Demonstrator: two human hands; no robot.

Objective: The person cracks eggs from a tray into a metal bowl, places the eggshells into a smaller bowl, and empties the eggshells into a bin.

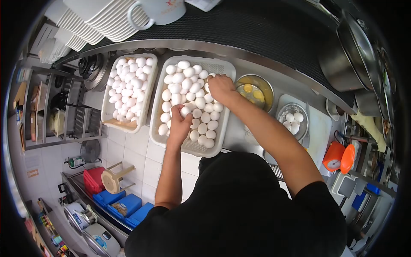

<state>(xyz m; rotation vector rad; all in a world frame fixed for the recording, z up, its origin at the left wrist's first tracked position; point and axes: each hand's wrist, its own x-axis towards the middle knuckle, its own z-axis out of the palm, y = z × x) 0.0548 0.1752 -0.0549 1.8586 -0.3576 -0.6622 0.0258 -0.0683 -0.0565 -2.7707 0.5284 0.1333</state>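
Observation:
Many white eggs (187,83) fill a pale plastic crate (154,107) in front of me. Between the thumb and fingers of my left hand (180,123) is an egg (185,112), held over the crate's near half. My right hand (222,88) reaches to the crate's right side, fingers curled around an egg (208,87) that they partly cover. Just right of that hand stands a steel pot (269,88) with cracked eggs, their yolks (258,94) showing. Farther right, a metal bowl (305,125) contains several white pieces that look like eggs or shells.
A second crate (105,103) of eggs sits to the left. Above the counter runs a dark shelf (257,30) with stacked plates (100,19) and a mug (165,12). A white board (320,128) and an orange scale (334,156) are at the right; a stool (112,182) stands lower left.

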